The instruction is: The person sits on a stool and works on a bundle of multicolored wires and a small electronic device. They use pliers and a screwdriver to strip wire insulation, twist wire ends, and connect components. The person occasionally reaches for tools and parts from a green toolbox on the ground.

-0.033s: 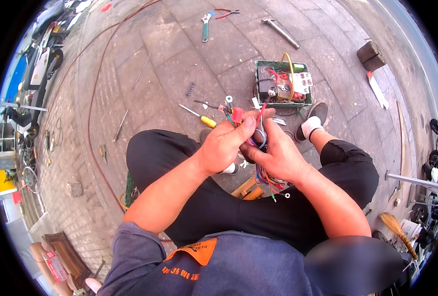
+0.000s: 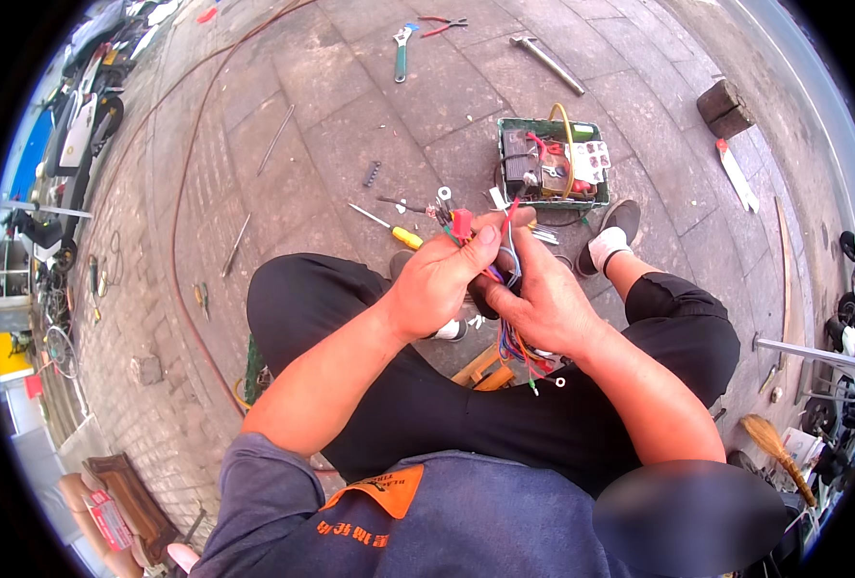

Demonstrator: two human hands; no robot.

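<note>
From my remote seat I see the left hand (image 2: 437, 289) pinching wires (image 2: 516, 349) between thumb and fingers, just behind a red plug (image 2: 461, 223). The right hand (image 2: 548, 303), close beside it, is curled around the same bundle, whose loose ends hang below its palm; its fingertips are partly hidden from me. Just beyond the left hand, a yellow screwdriver (image 2: 407, 237) lies on the pavement (image 2: 331, 144). Ahead of the right hand I have a green basket (image 2: 555, 203) of parts. Farther ahead of both hands lie a wrench (image 2: 401, 60), pliers (image 2: 444, 26) and a hammer (image 2: 548, 65).
</note>
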